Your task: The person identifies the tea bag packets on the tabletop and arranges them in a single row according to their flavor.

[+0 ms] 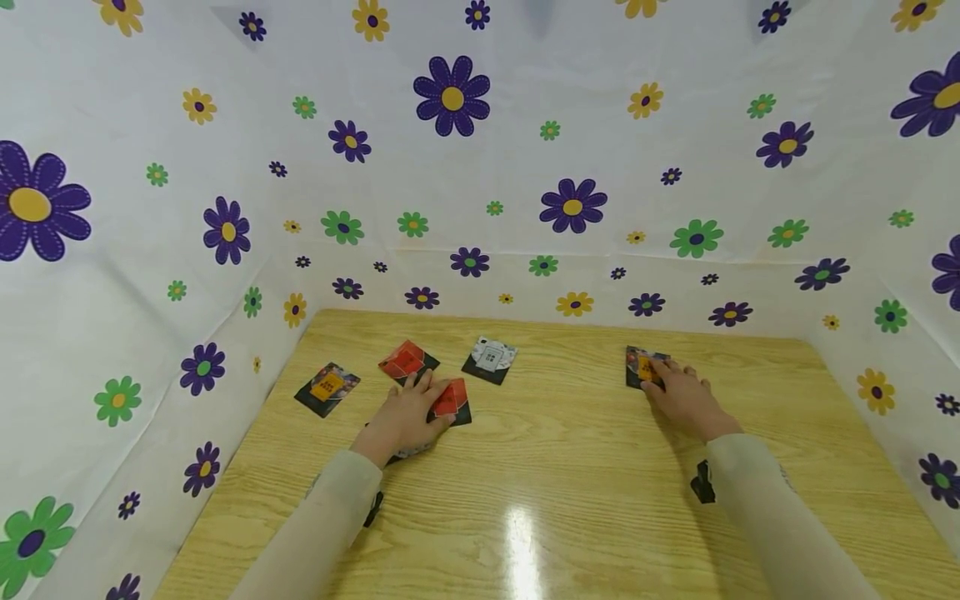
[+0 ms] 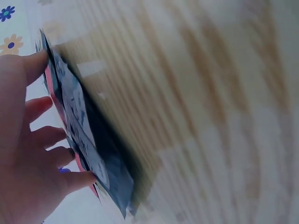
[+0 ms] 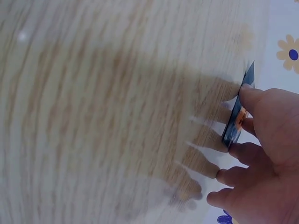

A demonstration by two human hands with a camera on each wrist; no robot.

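My left hand (image 1: 405, 421) rests, fingers spread, over a red-and-black square packet (image 1: 452, 398) and a grey-and-black packet (image 1: 411, 452) partly hidden under the palm. In the left wrist view, the fingertips of that hand (image 2: 42, 144) meet overlapping flat packets (image 2: 86, 126). Just beyond those fingers lies another red packet (image 1: 405, 360). On the right, my right hand (image 1: 688, 402) touches an orange-labelled dark packet (image 1: 639, 365) with its thumb and fingertips. The right wrist view shows this hand (image 3: 271, 154) with loosely extended fingers at the packet (image 3: 236, 122).
Another orange-labelled packet (image 1: 327, 388) lies at the left, and a white-and-black packet (image 1: 491, 360) near the back middle. The wooden table (image 1: 555, 433) ends at a flower-print cloth (image 1: 510, 158) on three sides. Dark wrist-worn pieces (image 1: 703, 482) show beside the sleeves.
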